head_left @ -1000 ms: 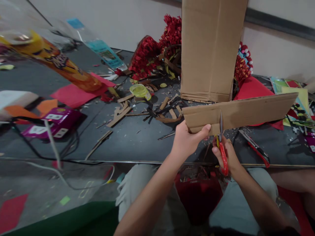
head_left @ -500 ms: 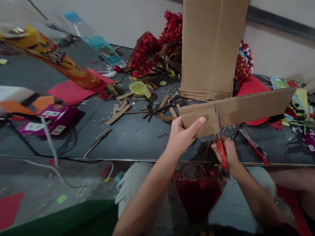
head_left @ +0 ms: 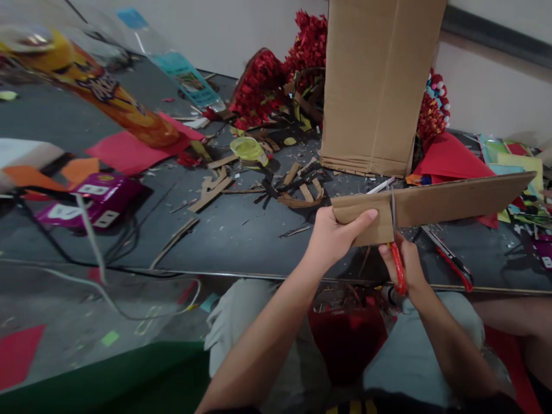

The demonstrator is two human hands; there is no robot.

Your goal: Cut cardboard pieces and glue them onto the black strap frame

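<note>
The tall cardboard box point(head_left: 379, 86) at the far side is cut off by the top edge, and it hides part of the red paper decorations point(head_left: 280, 80) behind it. The orange snack bag point(head_left: 90, 86) at far left is blurred, and its dark lettering cannot be read. A purple packet point(head_left: 90, 201) on the left of the black table point(head_left: 241, 241) bears white labels, too soft to make out. The scissors' blades are mostly hidden by the card.

The cardboard strip point(head_left: 452, 201) is long, brown and plain, held in the air above the table's near edge, running rightward and slightly up. The left hand point(head_left: 334, 238) is closed on its left end, thumb laid across the face. The right hand point(head_left: 405, 264) is wrapped around the red-handled scissors point(head_left: 397, 261), whose blades stand upright through the strip just right of the left thumb. A second red-handled tool point(head_left: 448, 259) lies on the table to the right.
</note>
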